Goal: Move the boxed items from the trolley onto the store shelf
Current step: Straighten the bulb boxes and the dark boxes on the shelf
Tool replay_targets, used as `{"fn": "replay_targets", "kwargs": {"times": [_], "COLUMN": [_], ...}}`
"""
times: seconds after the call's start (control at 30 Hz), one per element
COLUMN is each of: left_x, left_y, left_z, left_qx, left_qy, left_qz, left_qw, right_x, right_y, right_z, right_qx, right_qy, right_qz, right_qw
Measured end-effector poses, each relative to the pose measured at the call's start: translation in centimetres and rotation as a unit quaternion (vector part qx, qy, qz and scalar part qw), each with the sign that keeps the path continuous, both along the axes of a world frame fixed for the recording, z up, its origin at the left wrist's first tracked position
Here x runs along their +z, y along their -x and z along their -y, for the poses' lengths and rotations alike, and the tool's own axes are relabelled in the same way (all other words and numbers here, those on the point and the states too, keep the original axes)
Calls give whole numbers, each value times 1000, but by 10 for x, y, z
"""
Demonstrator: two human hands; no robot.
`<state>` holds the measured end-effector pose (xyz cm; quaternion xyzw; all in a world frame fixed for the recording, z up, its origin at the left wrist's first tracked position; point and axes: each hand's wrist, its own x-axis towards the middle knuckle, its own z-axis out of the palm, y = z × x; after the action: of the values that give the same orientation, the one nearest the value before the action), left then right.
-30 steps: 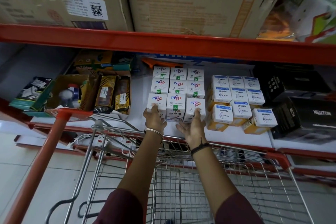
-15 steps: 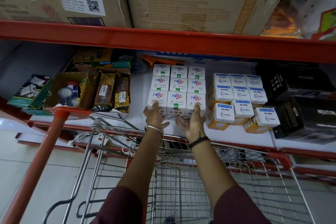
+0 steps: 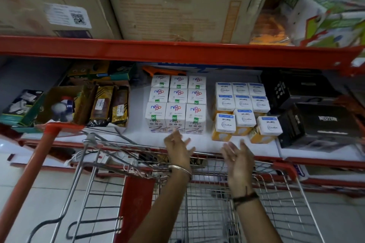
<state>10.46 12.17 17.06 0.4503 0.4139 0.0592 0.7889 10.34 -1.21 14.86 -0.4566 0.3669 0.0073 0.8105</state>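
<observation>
Several white boxes with a coloured logo (image 3: 175, 104) stand in a tidy three-wide block on the white shelf (image 3: 136, 118). To their right sits a looser group of white and orange boxes (image 3: 243, 108). My left hand (image 3: 178, 149) hovers open just in front of the logo boxes, fingertips near the front row but apart from it. My right hand (image 3: 238, 157) is open too, palm turned inward, over the shelf's front edge below the orange boxes. Both hands hold nothing. The wire trolley (image 3: 197, 203) is under my arms; no boxes show in its visible part.
Black boxes (image 3: 320, 122) fill the shelf's right end. A cardboard tray of dark packets (image 3: 102, 106) and a green box (image 3: 21, 104) sit at the left. Large cartons (image 3: 177, 4) rest on the red shelf beam (image 3: 177, 51) above. The trolley's red handle (image 3: 29, 171) slants at left.
Both hands have let go of the front row of logo boxes and drawn back toward me. The right hand has shifted right, toward the orange boxes.
</observation>
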Motion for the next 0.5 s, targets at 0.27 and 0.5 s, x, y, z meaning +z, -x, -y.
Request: {"fn": "replay_targets", "kwargs": {"times": [0.27, 0.5], "left_x": [-17, -41], "left_y": [-30, -65], "left_z": [89, 106], "left_qx": [-167, -102], "left_qy": [157, 177], "left_qz": [-49, -3], "left_qw": [972, 979], "right_x": [-23, -34], "right_y": [-52, -85], "right_z": [91, 116], "right_qx": [-35, 85], "right_qy": [48, 53], "right_qz": [-24, -39], "right_qw": [998, 994]}}
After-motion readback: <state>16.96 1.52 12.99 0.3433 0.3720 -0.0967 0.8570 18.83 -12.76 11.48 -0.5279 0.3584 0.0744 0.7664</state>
